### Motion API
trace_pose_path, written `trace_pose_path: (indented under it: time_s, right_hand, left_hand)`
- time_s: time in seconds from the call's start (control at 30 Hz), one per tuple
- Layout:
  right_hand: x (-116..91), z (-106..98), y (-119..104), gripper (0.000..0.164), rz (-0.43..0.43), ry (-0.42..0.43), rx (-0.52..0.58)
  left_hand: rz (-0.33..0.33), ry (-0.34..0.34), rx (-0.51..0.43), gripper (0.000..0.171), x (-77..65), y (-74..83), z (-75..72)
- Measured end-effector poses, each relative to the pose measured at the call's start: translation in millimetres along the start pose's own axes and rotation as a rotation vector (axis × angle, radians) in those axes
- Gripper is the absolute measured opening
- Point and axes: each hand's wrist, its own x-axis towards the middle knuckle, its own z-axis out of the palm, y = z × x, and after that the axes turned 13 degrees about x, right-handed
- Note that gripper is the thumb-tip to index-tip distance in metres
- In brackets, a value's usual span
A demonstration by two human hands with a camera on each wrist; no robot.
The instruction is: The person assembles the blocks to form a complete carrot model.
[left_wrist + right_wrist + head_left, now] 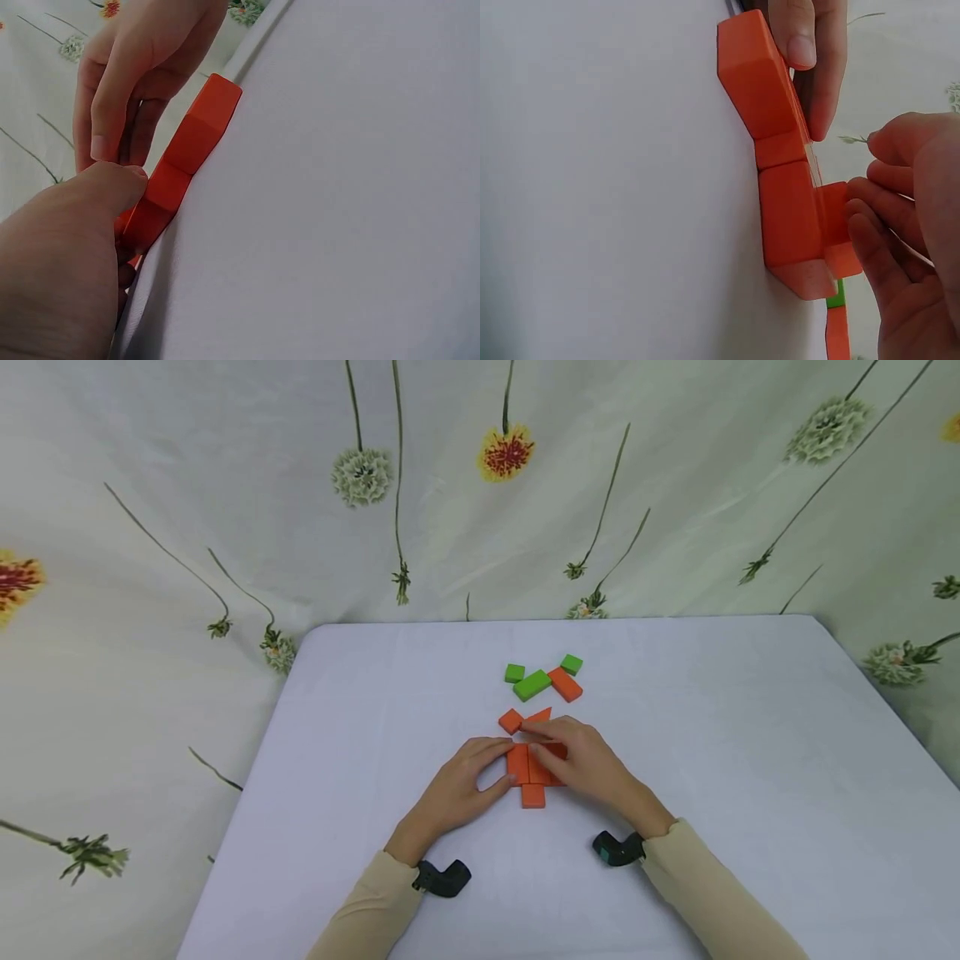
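Observation:
A flat group of orange blocks (518, 762) lies in front of me on the table, with one small orange block (533, 797) at its near edge. My left hand (457, 785) rests at the group's left side, thumb at the near corner and fingertips at the far one. My right hand (588, 760) arches over the right part, hiding some of it. Its fingertips are at an orange triangular block (540, 715), and its thumb is over the group, apart from the fingers. Beside the triangle sits a small orange square block (511, 721).
Farther back lie a green rectangular block (532, 685), an orange rectangular block (565, 684) and two small green blocks, one at the left (514, 673) and one at the right (572, 664). A white cloth covers the table (735, 735). Behind hangs a flowered curtain (450, 527).

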Motion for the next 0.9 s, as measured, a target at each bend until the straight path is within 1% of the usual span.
trace_pose_path:
  time_s: [0.07, 0.3, 0.53, 0.77, 0.9]
  right_hand:
    - [4.1, -0.6, 1.2, 0.040, 0.014, 0.000, -0.008]
    - [17.9, -1.4, 4.6, 0.040, 0.065, -0.011, -0.099]
    - [31.8, -2.3, 3.5, 0.038, 0.094, -0.034, -0.119]
    - [42.7, 0.7, 5.5, 0.031, 0.112, -0.110, -0.180]
    - [44.2, 3.5, 8.3, 0.030, 0.133, -0.092, -0.213]
  left_hand:
    - [-0.002, -0.002, 0.002, 0.052, 0.0, 0.1, 0.2]
    - [-0.008, -0.003, 0.007, 0.052, 0.0, 0.3, 1.0]
    - [-0.004, -0.001, 0.008, 0.051, -0.3, -0.3, 0.9]
    - [-0.004, -0.005, 0.002, 0.051, -0.4, -0.4, 0.0]
    - [0.001, -0.003, 0.005, 0.051, 0.2, -0.2, -0.1]
